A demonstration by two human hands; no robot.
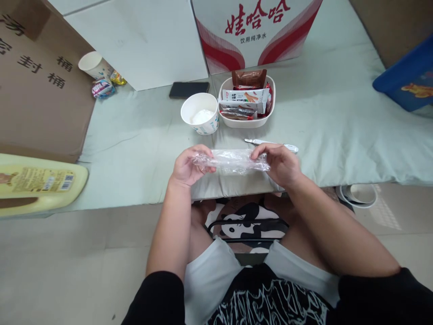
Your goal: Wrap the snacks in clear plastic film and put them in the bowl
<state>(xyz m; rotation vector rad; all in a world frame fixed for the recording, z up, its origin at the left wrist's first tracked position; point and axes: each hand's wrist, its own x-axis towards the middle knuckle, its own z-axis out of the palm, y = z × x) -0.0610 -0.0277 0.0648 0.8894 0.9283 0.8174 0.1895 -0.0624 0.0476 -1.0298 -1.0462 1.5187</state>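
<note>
Between my two hands a crinkled piece of clear plastic wrap [232,160] is held out level above the front edge of the cloth-covered surface. My left hand [191,166] pinches its left end, and my right hand [279,163] grips the right end. Just behind my right hand lies a white-handled knife [291,147], partly hidden by the fingers. A white paper cup [204,126] with something white inside stands beyond my left hand. Beside it, a white plastic bowl [245,123] holds several packaged snacks [246,95].
A black phone [188,90] lies behind the cup. White and red boxes [253,27] stand at the back, a brown carton [40,99] at left. A yellow jug [76,183] lies front left. At right hangs a blue container [402,76]. Another cup [93,65] and wrapped sweets [103,88] sit back left.
</note>
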